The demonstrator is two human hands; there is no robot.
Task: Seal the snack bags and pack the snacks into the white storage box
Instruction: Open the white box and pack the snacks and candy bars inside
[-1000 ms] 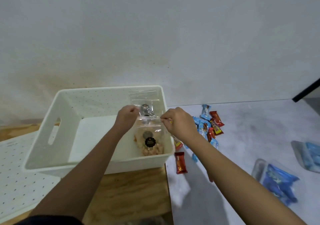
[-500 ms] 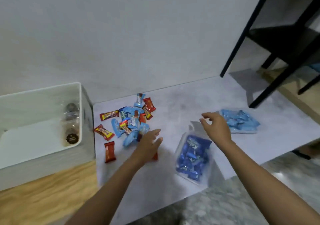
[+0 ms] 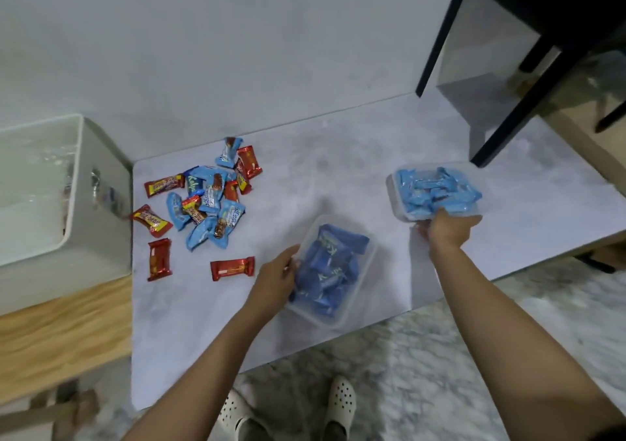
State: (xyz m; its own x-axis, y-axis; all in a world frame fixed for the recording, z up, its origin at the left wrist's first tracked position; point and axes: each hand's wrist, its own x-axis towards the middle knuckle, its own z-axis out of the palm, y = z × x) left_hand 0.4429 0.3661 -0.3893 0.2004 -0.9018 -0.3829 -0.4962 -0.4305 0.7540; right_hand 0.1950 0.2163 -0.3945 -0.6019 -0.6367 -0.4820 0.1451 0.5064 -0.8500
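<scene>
Gripping clear bags by their edges: left hand dark-blue snack bag, right hand light-blue snack bag.

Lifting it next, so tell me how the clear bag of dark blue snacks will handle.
The clear bag of dark blue snacks looks thin-filmed: probably floppy, sagging if lifted by one edge. Its loose packets will likely shift. Glossy plastic may slip.

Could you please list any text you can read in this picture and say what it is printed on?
"Kalp", cut off: on a blue wrapper in the loose pile.
Too blurred to read: yellow lettering on the red wrappers; print in the dark blue snack bag and the light blue snack bag.
</scene>
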